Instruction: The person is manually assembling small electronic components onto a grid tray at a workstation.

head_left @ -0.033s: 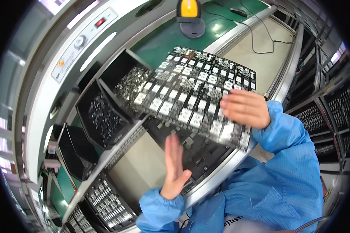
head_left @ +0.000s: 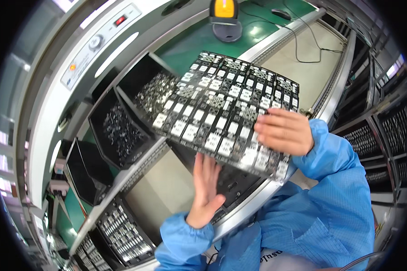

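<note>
the right hand [head_left: 282, 131] lies across the near right part of a large black rectangular circuit panel studded with rows of small white-and-silver parts [head_left: 226, 110], fingers curled over its top face — gripping it, lifted and tilted above the conveyor rails. the left hand [head_left: 206, 189] is flat and spread, fingertips reaching under the panel's near edge. just behind the panel sit black plastic bins of small metal pieces [head_left: 120, 128]; a yellow handheld scanner on a stand [head_left: 224, 18] rests on the green mat beyond.
</note>
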A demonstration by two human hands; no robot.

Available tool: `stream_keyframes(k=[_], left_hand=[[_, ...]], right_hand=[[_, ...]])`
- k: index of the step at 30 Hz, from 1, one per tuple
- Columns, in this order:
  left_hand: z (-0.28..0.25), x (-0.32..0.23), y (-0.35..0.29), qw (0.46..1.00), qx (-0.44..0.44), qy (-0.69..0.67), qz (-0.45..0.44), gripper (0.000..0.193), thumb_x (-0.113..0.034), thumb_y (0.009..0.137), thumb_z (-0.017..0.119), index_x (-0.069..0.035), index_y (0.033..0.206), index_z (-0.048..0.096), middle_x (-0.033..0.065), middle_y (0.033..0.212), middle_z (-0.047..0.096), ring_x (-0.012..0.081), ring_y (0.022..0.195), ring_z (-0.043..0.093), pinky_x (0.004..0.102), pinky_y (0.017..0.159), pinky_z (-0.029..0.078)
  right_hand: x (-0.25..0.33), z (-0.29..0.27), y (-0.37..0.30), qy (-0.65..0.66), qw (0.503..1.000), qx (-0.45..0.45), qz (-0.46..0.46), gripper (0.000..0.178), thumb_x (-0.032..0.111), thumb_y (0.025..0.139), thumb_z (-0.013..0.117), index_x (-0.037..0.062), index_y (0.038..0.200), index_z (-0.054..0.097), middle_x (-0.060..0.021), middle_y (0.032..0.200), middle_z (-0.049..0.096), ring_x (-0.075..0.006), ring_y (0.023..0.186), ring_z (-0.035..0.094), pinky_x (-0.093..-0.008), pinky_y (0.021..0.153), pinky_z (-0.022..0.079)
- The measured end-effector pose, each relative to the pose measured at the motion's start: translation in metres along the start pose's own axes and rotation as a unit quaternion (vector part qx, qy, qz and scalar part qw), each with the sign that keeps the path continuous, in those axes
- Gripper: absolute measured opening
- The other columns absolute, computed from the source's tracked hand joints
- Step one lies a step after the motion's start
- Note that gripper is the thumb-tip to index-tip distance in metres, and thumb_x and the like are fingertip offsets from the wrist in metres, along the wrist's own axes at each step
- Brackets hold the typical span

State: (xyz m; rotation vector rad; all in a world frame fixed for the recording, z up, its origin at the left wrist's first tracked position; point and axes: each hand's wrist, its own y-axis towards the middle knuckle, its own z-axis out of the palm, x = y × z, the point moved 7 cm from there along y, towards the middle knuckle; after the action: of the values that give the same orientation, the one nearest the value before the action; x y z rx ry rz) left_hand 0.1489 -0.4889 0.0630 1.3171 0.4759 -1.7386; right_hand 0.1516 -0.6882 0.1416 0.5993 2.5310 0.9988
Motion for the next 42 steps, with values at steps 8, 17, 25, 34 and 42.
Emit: stream_keyframes(k=[8, 17, 25, 34, 42], left_hand=[[-0.033, -0.026, 0.007, 0.965, -0.233, -0.105, -0.052, 0.058, 0.000, 0.075, 0.056, 0.000, 0.131, 0.039, 0.0132, 0.118, 0.057, 0.0236, 0.104, 0.057, 0.0353, 0.094, 0.044], [-0.066, 0.002, -0.016, 0.932, -0.136, -0.173, -0.287, 0.055, -0.027, 0.088, 0.045, 0.004, 0.133, 0.040, 0.0171, 0.119, 0.058, 0.0232, 0.105, 0.059, 0.0337, 0.092, 0.046], [-0.122, -0.031, -0.060, 0.914, -0.284, 0.291, 0.002, 0.055, -0.033, 0.095, 0.041, -0.005, 0.142, 0.033, 0.0158, 0.137, 0.044, 0.0262, 0.119, 0.048, 0.0376, 0.100, 0.036], [-0.075, -0.024, -0.053, 0.821, -0.176, 0.542, 0.044, 0.041, 0.003, 0.076, 0.057, -0.004, 0.116, 0.057, 0.0152, 0.122, 0.054, 0.0316, 0.113, 0.052, 0.0404, 0.094, 0.043], [-0.028, 0.022, -0.048, 0.741, 0.023, 0.671, 0.013, 0.055, -0.020, 0.075, 0.069, 0.001, 0.123, 0.053, 0.0170, 0.138, 0.043, 0.0307, 0.129, 0.040, 0.0459, 0.106, 0.032]], right_hand=[[0.037, 0.024, 0.031, 0.229, 0.938, 0.254, 0.052, 0.059, 0.033, 0.083, 0.064, -0.0011, 0.129, 0.048, -0.0207, 0.140, 0.040, -0.0366, 0.128, 0.040, -0.0532, 0.106, 0.030], [-0.026, 0.075, -0.063, 0.644, 0.500, 0.125, 0.565, 0.036, 0.005, 0.091, 0.057, -0.0030, 0.125, 0.048, -0.0095, 0.111, 0.063, -0.0132, 0.096, 0.061, -0.0268, 0.085, 0.048], [-0.045, 0.081, -0.107, 0.503, 0.546, -0.034, 0.669, 0.043, 0.005, 0.092, 0.053, -0.0054, 0.132, 0.042, -0.0132, 0.105, 0.066, -0.0142, 0.088, 0.065, -0.0251, 0.077, 0.051], [-0.047, 0.099, -0.116, 0.408, 0.626, -0.008, 0.665, 0.045, 0.005, 0.093, 0.054, -0.0070, 0.134, 0.039, -0.0112, 0.107, 0.065, -0.0111, 0.088, 0.062, -0.0230, 0.076, 0.050], [-0.042, 0.102, -0.108, 0.387, 0.652, 0.058, 0.649, 0.047, 0.004, 0.092, 0.055, -0.0078, 0.135, 0.038, -0.0096, 0.108, 0.064, -0.0104, 0.091, 0.059, -0.0233, 0.079, 0.048]])
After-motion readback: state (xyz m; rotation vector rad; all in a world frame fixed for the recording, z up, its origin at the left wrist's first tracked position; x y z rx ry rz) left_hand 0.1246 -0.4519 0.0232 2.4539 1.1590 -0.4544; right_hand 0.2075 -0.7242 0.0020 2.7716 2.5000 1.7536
